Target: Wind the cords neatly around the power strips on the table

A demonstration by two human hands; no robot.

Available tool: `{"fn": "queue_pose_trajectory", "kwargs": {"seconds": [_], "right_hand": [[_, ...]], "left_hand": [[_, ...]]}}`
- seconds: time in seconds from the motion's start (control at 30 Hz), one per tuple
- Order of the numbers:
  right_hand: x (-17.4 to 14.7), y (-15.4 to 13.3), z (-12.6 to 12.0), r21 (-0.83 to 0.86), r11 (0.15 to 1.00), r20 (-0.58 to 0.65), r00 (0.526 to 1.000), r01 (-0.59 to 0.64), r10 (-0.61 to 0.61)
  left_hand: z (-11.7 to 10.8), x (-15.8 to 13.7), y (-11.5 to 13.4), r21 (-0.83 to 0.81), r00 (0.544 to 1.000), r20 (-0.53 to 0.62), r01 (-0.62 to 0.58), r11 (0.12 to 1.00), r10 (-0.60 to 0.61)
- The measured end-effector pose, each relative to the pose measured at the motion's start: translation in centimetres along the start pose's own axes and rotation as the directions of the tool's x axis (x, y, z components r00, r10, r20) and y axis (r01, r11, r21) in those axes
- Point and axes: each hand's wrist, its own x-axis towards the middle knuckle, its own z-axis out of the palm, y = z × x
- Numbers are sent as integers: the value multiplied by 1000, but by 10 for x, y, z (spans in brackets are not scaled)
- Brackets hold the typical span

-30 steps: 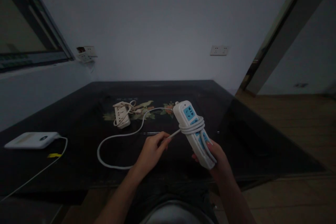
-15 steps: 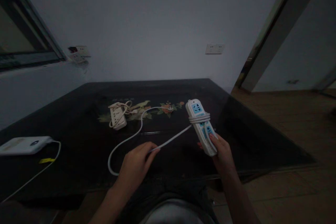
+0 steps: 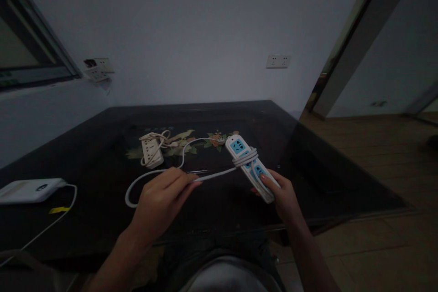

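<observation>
A white power strip (image 3: 263, 188) with blue sockets is gripped at its near end by my right hand (image 3: 282, 191), thumb on top. It tilts up to the left, and several turns of its white cord (image 3: 245, 159) wrap around its middle. My left hand (image 3: 164, 196) pinches the same cord, which runs fairly straight between the strip and my fingers. Beyond that hand the cord loops left over the table and back to its plug (image 3: 221, 140), which lies near the strip's far end.
On the dark table (image 3: 212, 212) with a flower print, a second power strip (image 3: 151, 151) lies bound in its own cord. At the left sits a white device (image 3: 32, 190) with a thin cable and a yellow tag (image 3: 59, 210). Behind is a wall with sockets (image 3: 278, 61).
The power strip has shifted left and tilted further over in my right hand. My left hand has moved left and slightly up with the cord, and the loose loop has slid left.
</observation>
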Motion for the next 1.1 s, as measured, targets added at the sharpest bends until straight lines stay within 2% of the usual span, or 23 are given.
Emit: {"fn": "queue_pose_trajectory", "kwargs": {"seconds": [0.17, 0.3, 0.4, 0.57, 0.67, 0.77, 0.97, 1.1], "right_hand": [[2, 3, 6, -96, 995, 26, 1000, -8, 10], [6, 6, 9, -304, 951, 150, 988, 65, -20], [6, 3, 13, -475, 857, 277, 958, 200, -70], [1, -14, 22, -582, 743, 477, 879, 329, -16], [-3, -26, 27, -622, 670, 549, 836, 404, 5], [-6, -34, 29, -651, 573, 617, 787, 498, 17], [-7, -35, 26, -680, 399, 648, 759, 615, -66], [-10, -35, 26, -629, 342, 728, 683, 698, -56]], "left_hand": [[-4, 8, 3, 26, 979, 50, -197, 980, 195], [-4, 18, 3, 55, 951, 85, -304, 951, 298], [-6, 32, -2, 56, 935, 152, -332, 941, 321], [-4, 60, -10, -38, 882, 294, -375, 926, 369], [2, 74, -12, -166, 842, 374, -352, 921, 389], [12, 82, -18, -269, 816, 440, -279, 922, 375], [30, 82, -36, -415, 812, 489, -103, 904, 317], [35, 79, -40, -510, 791, 513, -32, 860, 333]]}}
